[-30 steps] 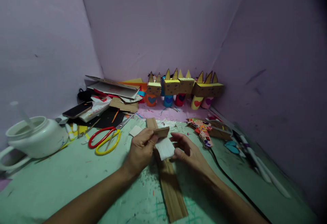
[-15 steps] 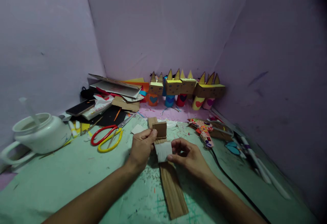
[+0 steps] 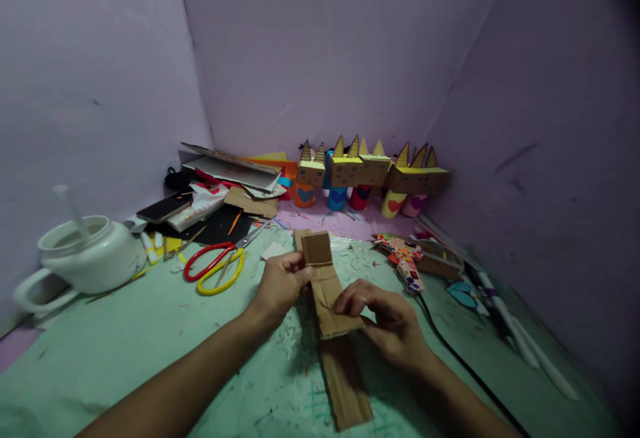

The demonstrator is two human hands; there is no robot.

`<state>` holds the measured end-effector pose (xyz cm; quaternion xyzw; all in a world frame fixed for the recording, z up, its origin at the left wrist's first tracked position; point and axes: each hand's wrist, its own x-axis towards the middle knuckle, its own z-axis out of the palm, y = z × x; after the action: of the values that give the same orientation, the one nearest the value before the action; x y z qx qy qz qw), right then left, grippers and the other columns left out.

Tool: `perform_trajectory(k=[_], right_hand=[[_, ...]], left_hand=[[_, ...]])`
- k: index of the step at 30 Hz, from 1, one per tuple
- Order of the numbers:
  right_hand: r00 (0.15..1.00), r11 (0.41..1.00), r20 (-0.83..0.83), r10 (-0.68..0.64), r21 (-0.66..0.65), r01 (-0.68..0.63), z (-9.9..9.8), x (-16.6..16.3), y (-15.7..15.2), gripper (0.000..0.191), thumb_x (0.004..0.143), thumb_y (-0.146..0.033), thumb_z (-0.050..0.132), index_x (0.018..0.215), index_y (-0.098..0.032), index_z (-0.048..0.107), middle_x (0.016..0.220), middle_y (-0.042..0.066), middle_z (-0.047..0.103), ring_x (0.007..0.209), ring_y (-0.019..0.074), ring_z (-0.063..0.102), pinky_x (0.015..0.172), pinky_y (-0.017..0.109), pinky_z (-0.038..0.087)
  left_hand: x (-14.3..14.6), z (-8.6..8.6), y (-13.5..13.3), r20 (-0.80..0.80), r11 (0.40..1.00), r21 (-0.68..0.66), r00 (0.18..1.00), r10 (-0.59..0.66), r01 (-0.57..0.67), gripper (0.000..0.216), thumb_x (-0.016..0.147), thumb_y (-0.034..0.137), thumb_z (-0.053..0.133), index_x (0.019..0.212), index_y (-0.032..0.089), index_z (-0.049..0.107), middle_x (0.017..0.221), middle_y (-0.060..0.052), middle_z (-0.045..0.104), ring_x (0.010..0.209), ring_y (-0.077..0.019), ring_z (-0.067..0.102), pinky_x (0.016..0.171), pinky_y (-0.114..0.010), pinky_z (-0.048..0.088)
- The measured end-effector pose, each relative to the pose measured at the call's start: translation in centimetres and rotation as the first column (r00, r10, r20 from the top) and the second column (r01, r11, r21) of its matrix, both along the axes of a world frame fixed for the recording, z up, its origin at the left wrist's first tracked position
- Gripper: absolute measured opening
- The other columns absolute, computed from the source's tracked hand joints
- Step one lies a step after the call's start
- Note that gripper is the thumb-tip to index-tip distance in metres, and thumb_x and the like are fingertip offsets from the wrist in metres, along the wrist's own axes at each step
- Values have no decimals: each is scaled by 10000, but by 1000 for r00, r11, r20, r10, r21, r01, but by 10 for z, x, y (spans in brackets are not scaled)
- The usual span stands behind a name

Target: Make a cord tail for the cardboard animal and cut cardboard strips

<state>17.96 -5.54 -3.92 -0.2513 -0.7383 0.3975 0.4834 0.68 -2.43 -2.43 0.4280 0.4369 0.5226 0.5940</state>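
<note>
A creased brown cardboard strip (image 3: 326, 289) is held between my two hands, its folded sections running toward me. My left hand (image 3: 280, 285) pinches its left edge near the upper fold. Around the near right corner the fingers of my right hand (image 3: 387, 315) are closed, thumb below and fingertips on top. Beneath it a longer flat cardboard strip (image 3: 346, 385) lies on the table, partly covered by the held piece. To the left of my left hand rest scissors (image 3: 220, 268) with one red and one yellow handle.
A white pot (image 3: 95, 258) stands at the left. Cardboard and paper scraps (image 3: 235, 175) pile up behind the scissors. Several cardboard animal-like figures (image 3: 360, 171) line the back wall. On the right lies a flower-patterned glue gun (image 3: 405, 258), its black cord (image 3: 450, 355) running toward me.
The held cardboard has unfolded toward me; its pale face no longer shows, and a longer brown section does. My right hand has moved slightly right and nearer. The view has shifted a little.
</note>
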Motion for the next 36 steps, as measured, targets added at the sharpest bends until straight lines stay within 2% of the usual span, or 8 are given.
perform_trajectory(k=[5,8,11,15,19,25,31,36], right_hand=[[971,991,238,-16,-127,47,2,2,-2,110,750,-223,605,715,-198,504,734,20,613,696,156,563,644,280,419],[922,989,360,-141,3,150,4,9,-3,232,673,-241,680,623,-193,459,599,-26,525,577,124,482,567,254,370],[926,953,227,-303,103,286,2,15,-5,304,633,-325,715,725,-205,452,710,-8,491,646,142,467,577,262,387],[949,978,246,-199,104,179,0,14,-11,478,698,-281,660,1125,-222,453,1106,91,478,986,219,478,709,295,452],[958,985,244,-151,121,125,-1,7,-10,289,759,-226,593,1047,-240,565,1014,62,574,981,207,520,816,330,435],[902,916,232,-364,-88,392,-7,7,3,191,801,-304,536,901,-203,665,894,64,665,820,195,610,701,285,477],[827,817,298,-477,-198,542,-9,16,1,221,746,-381,586,863,-229,696,886,42,693,850,215,623,753,289,480],[743,742,320,-587,-154,653,-10,18,-2,249,719,-421,596,867,-246,694,928,37,690,922,237,607,831,334,459]], left_hand=[[5,-9,-9,-283,987,110,956,-78,114,217,583,109,518,685,120,710,623,-20,652,617,-155,561,582,-241,423],[6,-16,-14,-427,986,118,902,-60,122,294,605,88,469,755,122,720,663,-25,667,633,-159,574,602,-248,431],[5,-17,-18,-620,960,207,784,-22,190,338,648,80,461,848,172,717,751,-23,672,720,-169,585,646,-253,421],[3,-11,-21,-825,905,257,565,22,340,345,680,69,471,852,240,716,760,-18,617,744,-162,554,626,-241,391],[1,-12,-17,-846,868,260,534,-7,423,336,723,97,464,901,253,703,792,-22,589,740,-155,541,626,-240,394],[-6,-17,-2,-685,934,191,723,-93,302,412,687,50,464,1055,126,633,845,-62,628,753,-148,552,693,-252,425],[-22,9,5,-349,999,-28,937,14,-25,219,711,119,521,900,94,628,666,-16,580,442,-60,430,417,-189,357],[-20,7,-3,-239,958,-211,940,-245,196,381,667,87,522,1048,65,538,630,-3,545,441,-88,467,406,-214,383]])
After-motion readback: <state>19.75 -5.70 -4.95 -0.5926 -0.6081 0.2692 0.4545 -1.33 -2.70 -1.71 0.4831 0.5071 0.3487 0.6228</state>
